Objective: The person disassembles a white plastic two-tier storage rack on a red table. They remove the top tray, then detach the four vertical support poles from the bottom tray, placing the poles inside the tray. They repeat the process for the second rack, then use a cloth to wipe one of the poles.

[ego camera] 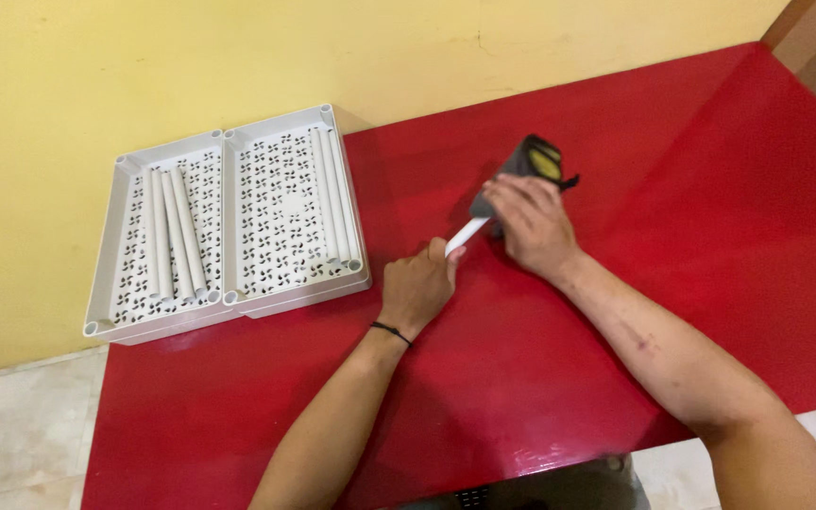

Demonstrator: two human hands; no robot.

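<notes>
Head view: left hand [417, 283] clenched around white tube [467, 234] on red table [710, 236], right hand [533, 222] closed over dark grey-and-yellow tool [533, 159] at the tube's far end, two perforated white trays [238, 217] with spare tubes alongside, well apart.

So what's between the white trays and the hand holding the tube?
Nothing: in the head view only bare red table lies between the trays and the left hand gripping the white tube.
</notes>
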